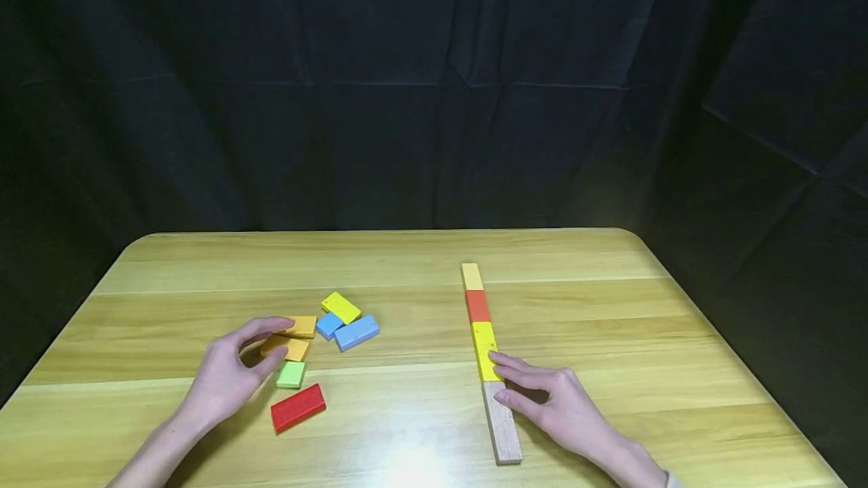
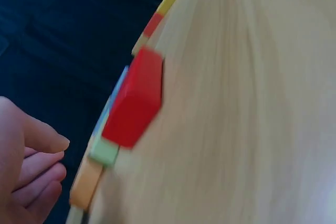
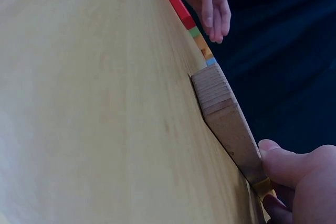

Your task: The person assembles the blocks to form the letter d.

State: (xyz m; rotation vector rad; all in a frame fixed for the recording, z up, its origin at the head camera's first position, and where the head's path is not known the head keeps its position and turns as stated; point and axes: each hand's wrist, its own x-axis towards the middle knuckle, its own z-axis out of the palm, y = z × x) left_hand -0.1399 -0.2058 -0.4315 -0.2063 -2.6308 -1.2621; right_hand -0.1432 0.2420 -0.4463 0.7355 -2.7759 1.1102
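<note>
My left hand hovers over two orange blocks at the left, thumb and fingers apart. The left wrist view shows those fingers raised above the blocks, holding nothing. Just in front of the orange pair is a small green block. At the right, a straight row lies end to end: a pale block, an orange-red one, a yellow one and a long bare-wood block nearest me. My right hand touches this row, fingertips at the yellow block and thumb against the bare-wood block.
A red block lies nearest me on the left side. Beyond the orange pair are two blue blocks with a yellow block leaning over them. The wooden table ends at a dark curtain.
</note>
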